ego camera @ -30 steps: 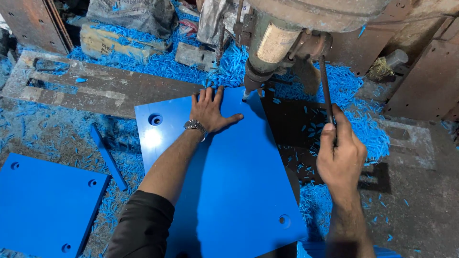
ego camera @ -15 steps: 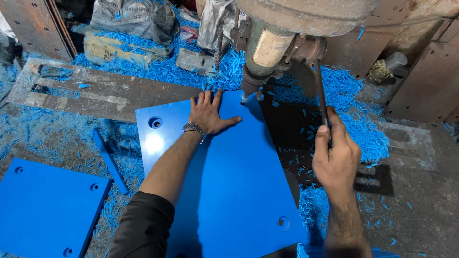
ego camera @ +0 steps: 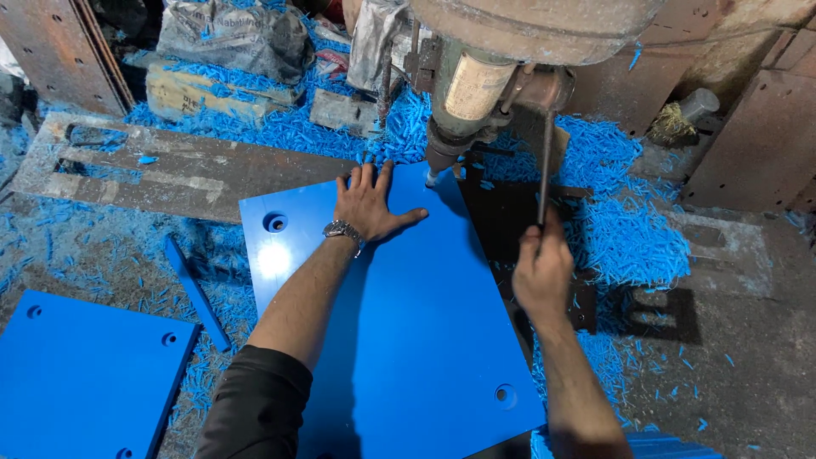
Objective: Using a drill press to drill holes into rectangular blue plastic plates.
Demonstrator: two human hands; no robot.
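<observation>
A large blue plastic plate (ego camera: pixel 408 340) with corner holes lies on the work surface under a worn drill press (ego camera: pixel 476 76). My left hand (ego camera: pixel 367 204), with a wristwatch, presses flat on the plate's far edge, fingers spread, just left of the drill bit (ego camera: pixel 435 174). The bit's tip sits at the plate's far right corner. My right hand (ego camera: pixel 541 270) is closed around the lower end of the press's dark feed lever (ego camera: pixel 546 161), to the right of the plate.
A second blue plate (ego camera: pixel 85 374) lies at lower left, a narrow blue strip (ego camera: pixel 197 293) beside it. Blue shavings (ego camera: pixel 629 221) cover the floor around the machine. Rusty metal plates (ego camera: pixel 161 170) lie at left and stand at right; sacks (ego camera: pixel 229 34) sit behind.
My right hand has swung the lever towards the machine, and it stands more upright. The view has shifted slightly. My left hand stays flat on the plate.
</observation>
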